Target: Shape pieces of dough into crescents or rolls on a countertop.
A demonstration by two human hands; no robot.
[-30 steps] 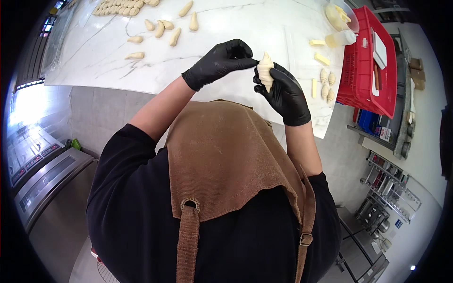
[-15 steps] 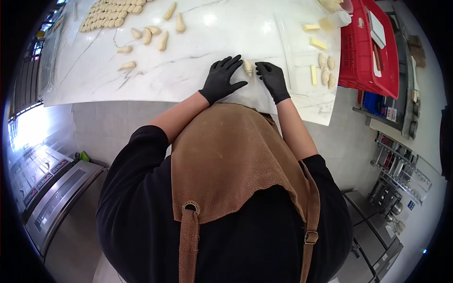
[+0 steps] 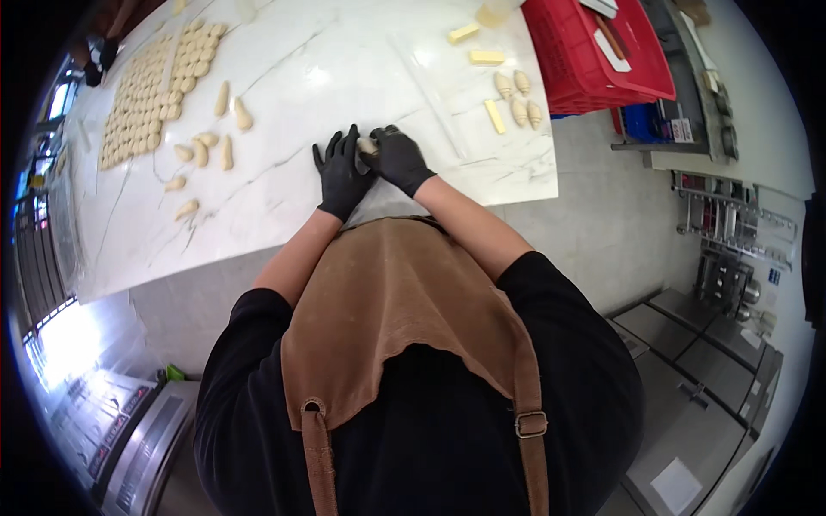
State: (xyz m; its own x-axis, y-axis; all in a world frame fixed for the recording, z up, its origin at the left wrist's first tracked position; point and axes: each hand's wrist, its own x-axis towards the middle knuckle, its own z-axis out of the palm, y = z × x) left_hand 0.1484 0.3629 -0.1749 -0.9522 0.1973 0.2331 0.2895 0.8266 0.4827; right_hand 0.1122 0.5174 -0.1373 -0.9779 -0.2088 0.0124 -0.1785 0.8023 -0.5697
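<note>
Fingers (image 3: pixel 350 141) of the left hand (image 3: pixel 344 179) spread open, holding nothing, perhaps for support; the right hand (image 3: pixel 397 158) curls round the dough (image 3: pixel 368 147) between them, perhaps steadying it. Farther right on the counter (image 3: pixel 318 79), 4 rolls (image 3: pixel 519 110) sit grouped, likely kept clear.

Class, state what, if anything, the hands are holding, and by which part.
The left hand, spread open, holds nothing visible; the right hand partly covers a dough piece; whether it is gripped, and where, cannot be told.

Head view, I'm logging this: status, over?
Left hand open. Right hand curled at dough roll, partly hiding it. Butter sticks off right, out of the way.
</note>
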